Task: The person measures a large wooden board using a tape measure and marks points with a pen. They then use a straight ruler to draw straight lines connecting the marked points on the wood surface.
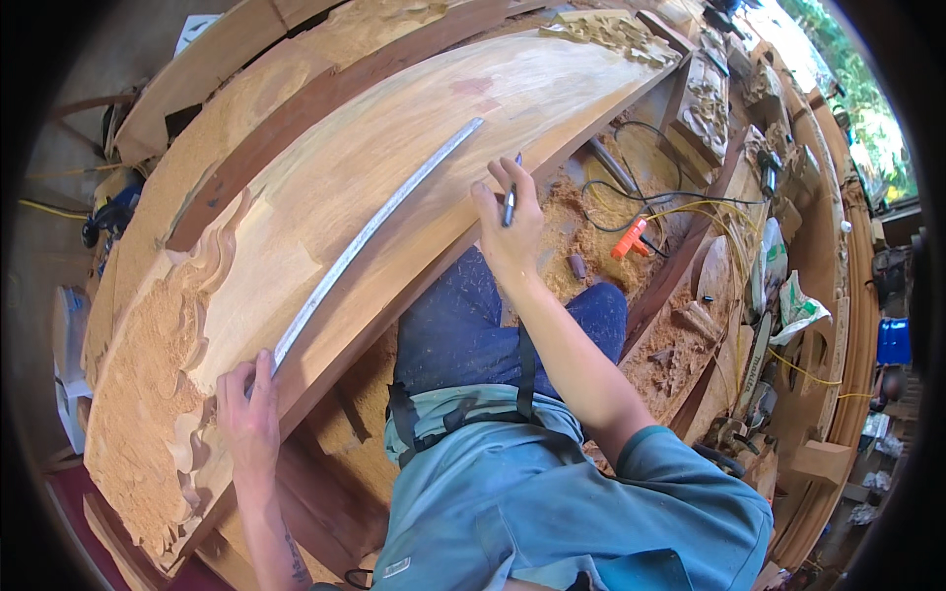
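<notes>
- Spanning most of the view, a long curved plank lies slantwise over the person's lap, carved scrollwork and a rough chiselled patch at its near left end, bare smooth wood along the middle.
- Lying along that smooth face, a thin metal rule runs from near the left hand up toward the far end, bent to follow the curve.
- Marking out looks like the step in hand: a line is being laid along the rule.
- Left hand presses flat on the plank, fingers spread, fingertips pinning the rule's near end; it grips nothing.
- Right hand is closed around a dark pen, tip pointing at the plank's right edge, apart from the rule.
- Next move, as I judge it, calls for bringing the pen against the rule while the rule stays bent and unmoved; its far end is unheld and could spring.
- Around: more carved boards behind, sawdust heaped below the right hand, a black cable, an orange tool, a yellow cord. None lies on the marking face.
</notes>
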A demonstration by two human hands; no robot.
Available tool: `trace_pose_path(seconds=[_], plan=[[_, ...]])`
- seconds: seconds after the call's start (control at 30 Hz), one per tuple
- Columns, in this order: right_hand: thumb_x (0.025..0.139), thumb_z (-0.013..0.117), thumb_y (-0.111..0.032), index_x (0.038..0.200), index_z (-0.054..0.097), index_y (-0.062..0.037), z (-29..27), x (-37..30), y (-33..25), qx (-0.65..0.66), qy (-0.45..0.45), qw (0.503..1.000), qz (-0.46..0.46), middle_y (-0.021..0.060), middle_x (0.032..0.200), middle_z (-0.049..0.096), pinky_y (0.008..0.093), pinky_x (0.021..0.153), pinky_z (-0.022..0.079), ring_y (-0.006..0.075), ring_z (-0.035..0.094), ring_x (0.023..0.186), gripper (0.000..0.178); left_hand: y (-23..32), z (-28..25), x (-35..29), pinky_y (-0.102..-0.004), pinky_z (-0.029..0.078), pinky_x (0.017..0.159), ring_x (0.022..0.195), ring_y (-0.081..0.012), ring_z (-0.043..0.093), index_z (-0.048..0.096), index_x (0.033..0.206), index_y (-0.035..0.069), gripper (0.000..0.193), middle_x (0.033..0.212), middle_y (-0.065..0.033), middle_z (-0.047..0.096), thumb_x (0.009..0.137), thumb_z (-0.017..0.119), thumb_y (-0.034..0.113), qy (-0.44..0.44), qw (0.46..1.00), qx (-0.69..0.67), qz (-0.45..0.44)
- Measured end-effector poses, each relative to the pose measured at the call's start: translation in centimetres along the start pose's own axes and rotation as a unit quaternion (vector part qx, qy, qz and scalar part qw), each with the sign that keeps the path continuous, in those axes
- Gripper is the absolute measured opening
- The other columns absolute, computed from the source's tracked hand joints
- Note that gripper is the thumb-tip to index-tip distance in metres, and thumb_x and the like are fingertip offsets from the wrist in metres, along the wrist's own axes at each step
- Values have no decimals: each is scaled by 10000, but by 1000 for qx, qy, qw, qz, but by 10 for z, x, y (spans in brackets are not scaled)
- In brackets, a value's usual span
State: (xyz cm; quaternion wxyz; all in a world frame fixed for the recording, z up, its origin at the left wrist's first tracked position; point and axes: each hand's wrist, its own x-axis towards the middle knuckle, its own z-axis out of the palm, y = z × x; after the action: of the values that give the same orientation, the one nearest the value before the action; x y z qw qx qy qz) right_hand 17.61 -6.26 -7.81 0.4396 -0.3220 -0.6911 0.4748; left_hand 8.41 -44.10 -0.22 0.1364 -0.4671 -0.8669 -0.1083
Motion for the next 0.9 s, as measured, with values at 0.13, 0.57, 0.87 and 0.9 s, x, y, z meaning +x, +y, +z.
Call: trace_pose_path(seconds=[0.13, 0.57, 0.87, 0.9], plan=[[912, 760, -257, 1388, 541, 26, 14, 29, 12, -104, 15, 993, -46, 270, 1302, 646, 402, 980, 514, 336, 669, 1140, 596, 2, -10, 6, -417, 524, 763, 923, -298, 607, 673, 1332, 116, 515, 1052, -120, 637, 840, 761, -6, -31, 999, 7, 15], [849, 831, -239, 1297, 611, -8, 24, 56, 45, -53, 38, 997, -33, 198, 1214, 683, 413, 886, 548, 315, 696, 1048, 550, 10, 2, 20, -404, 481, 827, 947, -290, 584, 718, 1258, 99, 421, 1026, -105, 623, 847, 738, 10, -6, 999, 10, -35], [870, 837, -145, 1314, 571, 93, 13, 67, 81, -76, 23, 991, -107, 204, 1300, 644, 365, 933, 565, 270, 643, 1140, 570, 77, 16, -24, -672, 327, 1074, 1368, -474, 420, 577, 1418, 112, 622, 1487, -281, 436, 871, 778, 329, 88, 963, 17, -256], [874, 837, -157, 1330, 556, 96, 18, 63, 80, -6, 23, 996, -91, 200, 1301, 647, 357, 935, 561, 255, 638, 1146, 592, 80, 16, -37, -679, 314, 1079, 1381, -507, 390, 555, 1441, 105, 659, 1510, -315, 392, 871, 782, 344, 73, 956, 34, -282]])
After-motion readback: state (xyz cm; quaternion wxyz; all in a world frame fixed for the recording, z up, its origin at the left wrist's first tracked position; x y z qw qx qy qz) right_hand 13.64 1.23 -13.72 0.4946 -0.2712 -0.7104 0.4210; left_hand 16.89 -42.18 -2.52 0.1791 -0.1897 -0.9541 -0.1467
